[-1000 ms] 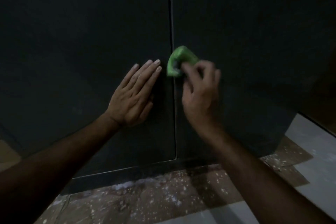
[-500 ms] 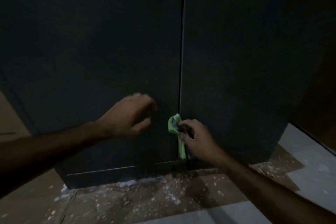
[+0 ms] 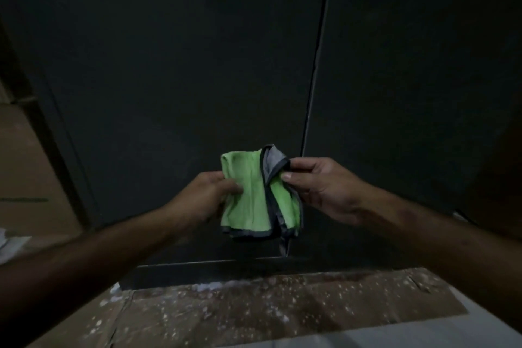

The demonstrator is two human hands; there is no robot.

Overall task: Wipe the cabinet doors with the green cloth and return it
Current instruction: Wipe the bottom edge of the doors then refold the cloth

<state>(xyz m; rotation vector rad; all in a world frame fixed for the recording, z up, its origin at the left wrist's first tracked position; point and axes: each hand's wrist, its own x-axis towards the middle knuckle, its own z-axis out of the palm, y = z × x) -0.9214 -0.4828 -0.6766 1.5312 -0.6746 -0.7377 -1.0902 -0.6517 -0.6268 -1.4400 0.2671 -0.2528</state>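
You hold the green cloth (image 3: pixel 254 200) in front of you with both hands, off the cabinet doors (image 3: pixel 175 70) and level with their lower part; your left hand (image 3: pixel 207 196) grips its left edge with fingers curled round the fabric, and your right hand (image 3: pixel 322 189) pinches its upper right corner between thumb and fingers, where a grey underside and a dark hem are turned outward; the cloth hangs loosely folded between the two hands, its dark-edged bottom corners dangling below them, one thin corner reaching lowest; behind it the two dark doors stand closed, the thin seam (image 3: pixel 316 70) between them running down just behind the cloth's right side; under the doors runs a dark base strip (image 3: pixel 197 271), and below that the floor (image 3: pixel 254 316) is brown and speckled with pale flecks, with a lighter grey band along the bottom right; at the far left you have a tan cardboard box (image 3: pixel 25 167) beside the cabinet, and something pale lies at its foot, too blurred to tell what it is.
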